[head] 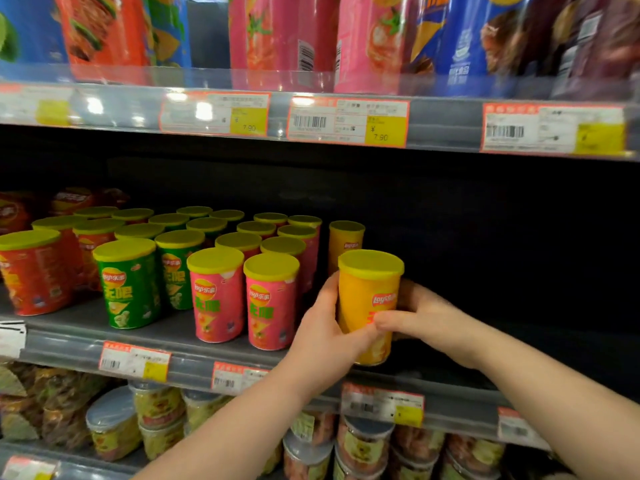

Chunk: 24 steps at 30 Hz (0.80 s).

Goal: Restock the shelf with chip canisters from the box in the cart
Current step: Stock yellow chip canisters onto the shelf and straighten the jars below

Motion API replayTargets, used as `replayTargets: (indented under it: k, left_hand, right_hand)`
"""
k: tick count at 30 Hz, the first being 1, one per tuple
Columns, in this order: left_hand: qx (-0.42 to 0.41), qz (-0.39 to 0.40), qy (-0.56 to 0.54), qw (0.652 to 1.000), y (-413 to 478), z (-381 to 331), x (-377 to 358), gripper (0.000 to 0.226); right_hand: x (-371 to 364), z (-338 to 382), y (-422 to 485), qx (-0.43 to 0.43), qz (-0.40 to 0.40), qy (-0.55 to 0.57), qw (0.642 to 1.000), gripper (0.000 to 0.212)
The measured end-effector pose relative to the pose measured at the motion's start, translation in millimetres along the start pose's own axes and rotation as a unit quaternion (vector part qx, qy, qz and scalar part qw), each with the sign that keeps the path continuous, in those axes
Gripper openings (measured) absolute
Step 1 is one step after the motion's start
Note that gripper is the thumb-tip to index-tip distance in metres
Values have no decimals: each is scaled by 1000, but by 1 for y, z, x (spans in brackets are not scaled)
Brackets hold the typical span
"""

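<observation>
Head view: left hand and right hand are both wrapping curled fingers around a smooth yellow cylindrical canister with a plastic lid, holding it upright at the grey shelf front, just beside glossy pink canisters.

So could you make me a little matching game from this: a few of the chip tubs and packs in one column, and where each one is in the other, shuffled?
Things:
1. nearer yellow cardboard chip canister with a lime lid
2. green cardboard chip canisters
3. red cardboard chip canister
4. tall pink chip package

Places:
A. far left of the middle shelf
B. on the upper shelf
C. gripped between the left hand and right hand
D. between the red one and the pink cardboard canisters

Pairs: 1-C, 2-D, 3-A, 4-B.
</observation>
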<state>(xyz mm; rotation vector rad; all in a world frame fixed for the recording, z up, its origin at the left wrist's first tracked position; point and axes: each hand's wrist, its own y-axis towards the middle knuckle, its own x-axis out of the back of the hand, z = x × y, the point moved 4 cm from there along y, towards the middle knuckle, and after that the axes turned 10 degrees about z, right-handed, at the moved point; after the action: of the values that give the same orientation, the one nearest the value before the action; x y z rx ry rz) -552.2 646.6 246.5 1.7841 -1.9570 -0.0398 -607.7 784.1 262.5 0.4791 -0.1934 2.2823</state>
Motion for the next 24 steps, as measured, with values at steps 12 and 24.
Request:
replayTargets:
  k: [12, 24]
  left_hand:
    - [18, 187, 535, 824, -6, 43, -4, 98]
    - [18, 196, 554, 809, -4, 51, -3, 93]
  right_hand:
    - [63, -57, 59, -108, -204, -25, 973, 70]
    - [80, -74, 105, -158, -195, -88, 964, 75]
